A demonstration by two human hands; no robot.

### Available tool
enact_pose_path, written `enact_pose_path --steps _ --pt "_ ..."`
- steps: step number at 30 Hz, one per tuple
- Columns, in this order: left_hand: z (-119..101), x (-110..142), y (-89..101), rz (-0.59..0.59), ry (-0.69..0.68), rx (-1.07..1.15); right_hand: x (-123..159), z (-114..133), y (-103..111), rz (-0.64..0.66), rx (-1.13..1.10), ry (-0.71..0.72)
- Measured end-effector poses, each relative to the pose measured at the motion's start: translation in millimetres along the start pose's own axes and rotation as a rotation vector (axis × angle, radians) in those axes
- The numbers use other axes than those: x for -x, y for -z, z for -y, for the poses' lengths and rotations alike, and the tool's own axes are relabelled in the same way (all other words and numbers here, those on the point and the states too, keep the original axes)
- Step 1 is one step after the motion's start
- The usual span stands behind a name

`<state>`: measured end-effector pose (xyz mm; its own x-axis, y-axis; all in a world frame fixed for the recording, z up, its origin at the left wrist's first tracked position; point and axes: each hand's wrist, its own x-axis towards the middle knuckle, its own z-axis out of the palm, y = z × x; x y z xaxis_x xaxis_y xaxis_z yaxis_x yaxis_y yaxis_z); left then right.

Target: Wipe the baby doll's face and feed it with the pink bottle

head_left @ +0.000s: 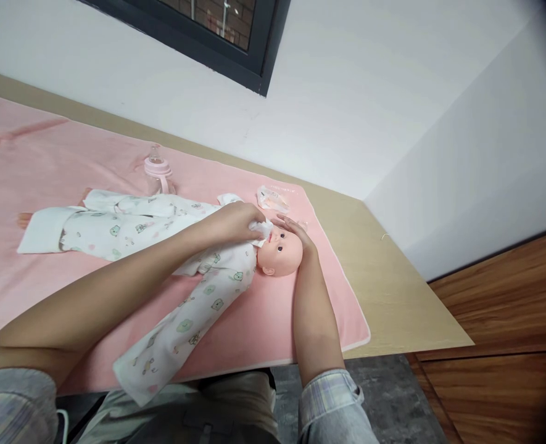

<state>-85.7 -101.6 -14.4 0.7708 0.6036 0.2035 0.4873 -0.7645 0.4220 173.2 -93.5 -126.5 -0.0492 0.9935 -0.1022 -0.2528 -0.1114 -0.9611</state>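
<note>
A baby doll (282,253) in a white printed sleepsuit (161,240) lies on its back on a pink blanket (45,154), head toward the right. My left hand (238,222) is closed on a small white wipe (262,229) and presses it against the doll's mouth. My right hand (298,233) rests flat on top of the doll's head, fingers stretched out and cupping it. One long sleeve of the sleepsuit (171,345) trails toward the table's near edge.
A clear baby bottle with a pink collar (158,172) stands on the blanket behind the doll. A small clear wipe packet (273,198) lies near the blanket's far right corner. The light wood table (393,277) ends at white walls; wooden flooring lies to the right.
</note>
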Motion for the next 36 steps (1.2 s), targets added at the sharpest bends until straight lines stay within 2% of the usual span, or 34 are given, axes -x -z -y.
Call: enact_pose_path --steps 6,14,24,30,36 --pt "0.7 -0.9 0.7 -0.01 0.006 0.012 -1.6 -3.2 -1.1 -0.042 -0.02 -0.005" --pt "-3.7 -0.8 0.7 -0.061 0.034 -0.024 -3.5 -5.1 0.0 -0.024 -0.026 -0.006" --pt "-1.9 -3.7 -6.9 -0.104 -0.04 -0.032 -10.3 -5.5 5.1 -0.005 0.012 0.004" --pt "-1.1 -4.7 -12.8 -0.127 -0.067 -0.166 -17.1 -6.1 8.7 0.022 0.058 0.038" --pt "-2.9 -5.3 -12.9 -0.133 -0.054 -0.186 -14.4 -5.2 5.0 0.025 0.062 0.057"
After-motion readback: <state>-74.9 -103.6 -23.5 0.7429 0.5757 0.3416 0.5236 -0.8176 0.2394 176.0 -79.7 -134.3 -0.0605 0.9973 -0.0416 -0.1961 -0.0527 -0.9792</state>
